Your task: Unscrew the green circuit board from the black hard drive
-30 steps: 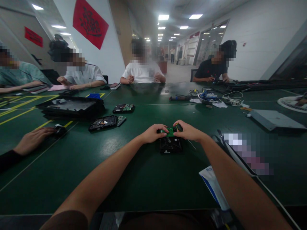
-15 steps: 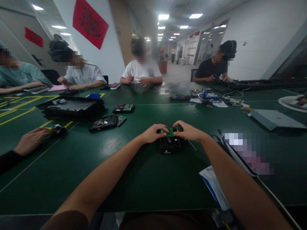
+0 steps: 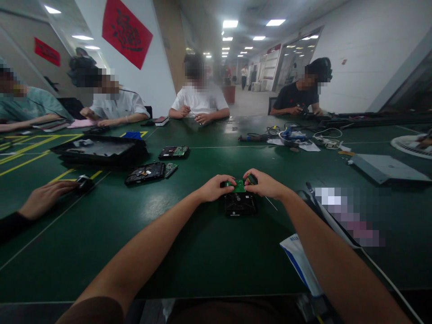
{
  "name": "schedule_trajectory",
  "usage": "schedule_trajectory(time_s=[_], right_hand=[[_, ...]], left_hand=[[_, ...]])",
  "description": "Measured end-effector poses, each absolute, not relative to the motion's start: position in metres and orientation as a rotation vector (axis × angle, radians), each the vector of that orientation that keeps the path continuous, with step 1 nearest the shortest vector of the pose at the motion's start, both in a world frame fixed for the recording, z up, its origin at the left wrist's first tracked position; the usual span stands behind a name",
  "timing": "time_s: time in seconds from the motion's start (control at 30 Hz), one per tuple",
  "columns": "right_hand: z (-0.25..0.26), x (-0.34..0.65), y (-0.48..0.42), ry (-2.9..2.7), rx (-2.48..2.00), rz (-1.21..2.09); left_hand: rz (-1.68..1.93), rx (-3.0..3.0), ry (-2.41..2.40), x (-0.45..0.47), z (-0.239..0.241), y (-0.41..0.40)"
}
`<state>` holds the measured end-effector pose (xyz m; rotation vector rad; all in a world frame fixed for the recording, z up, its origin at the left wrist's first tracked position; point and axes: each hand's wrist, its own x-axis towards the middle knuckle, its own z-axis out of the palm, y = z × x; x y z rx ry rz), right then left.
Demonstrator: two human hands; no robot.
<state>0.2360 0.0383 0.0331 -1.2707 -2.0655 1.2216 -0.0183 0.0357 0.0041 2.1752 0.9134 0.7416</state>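
In front of me on the green table lies a black hard drive, its near side toward me. A green circuit board sits at its far end. My left hand is closed on the board's left side, thumb on top. A screwdriver with a dark and yellow handle is tucked in my right hand; its thin shaft points down and toward the right. The fingertips of that hand also touch the board's right edge. Whether the board is loose from the drive I cannot tell.
Two other drives, one opened drive and one with a board, lie farther left near a black tray. A co-worker's hand holds a dark object at left. A grey metal case and white-blue packet are right.
Both my hands stay at the drive. The screwdriver and right fingers have shifted very slightly; the board keeps almost the same place.
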Motion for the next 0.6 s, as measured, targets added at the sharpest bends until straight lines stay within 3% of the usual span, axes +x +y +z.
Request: schedule_trajectory(time_s=[0.6], right_hand=[[0.0319,0.2350,0.0384,-2.098,-1.274,1.235]], left_hand=[[0.757,2.159,0.936,-0.0200,-0.0013,0.0375]])
